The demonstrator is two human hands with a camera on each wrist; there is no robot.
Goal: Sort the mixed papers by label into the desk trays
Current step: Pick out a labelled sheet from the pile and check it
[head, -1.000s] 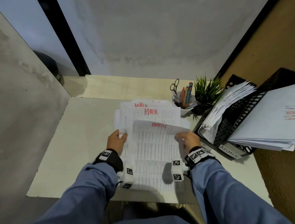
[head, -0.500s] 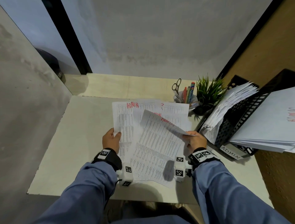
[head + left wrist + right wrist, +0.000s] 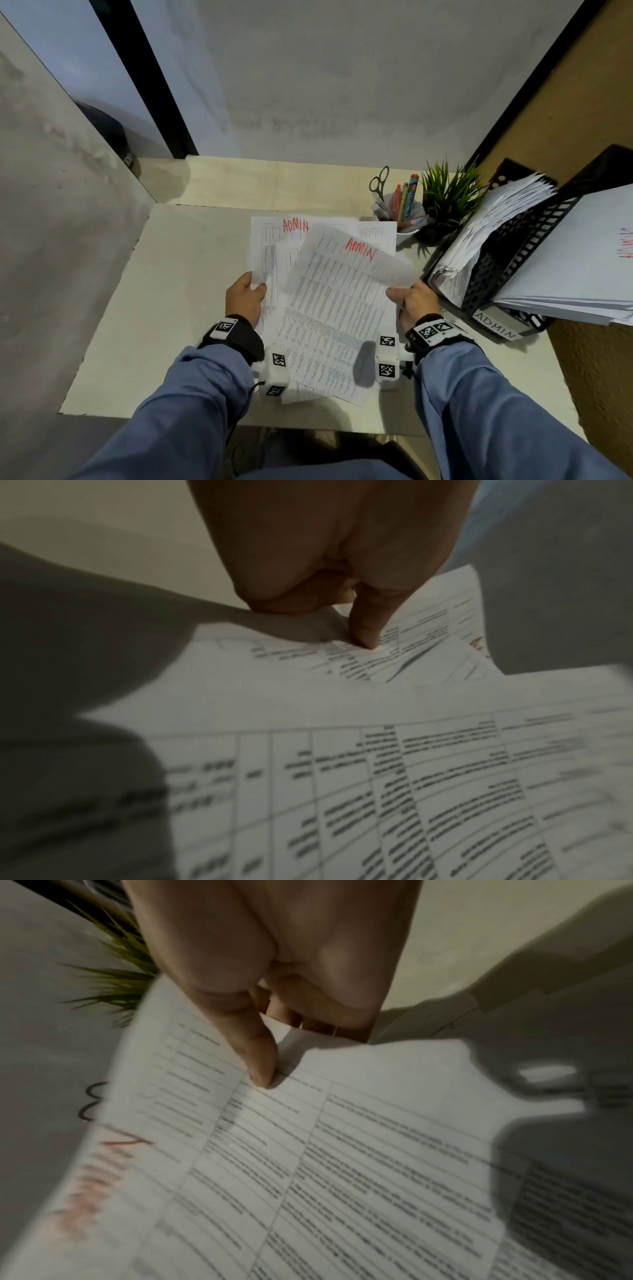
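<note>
With the remaining stack (image 3: 265,260) pinched by the left hand (image 3: 244,298), the ADMIN sheet (image 3: 337,308) pinched by the right hand (image 3: 416,303) should be carried flat into the ADMIN tray (image 3: 496,323).

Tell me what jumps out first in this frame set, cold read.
The red ADMIN scrawl on the top sheet, which the right hand pinches by its edge and lifts askew off the stack; the left hand holds that stack at its left edge on the desk. Next, at the right, the black tray rack overflowing with white paper, its bottom tier tagged ADMIN. Behind the papers stand a pen cup with scissors and a small green plant.
</note>
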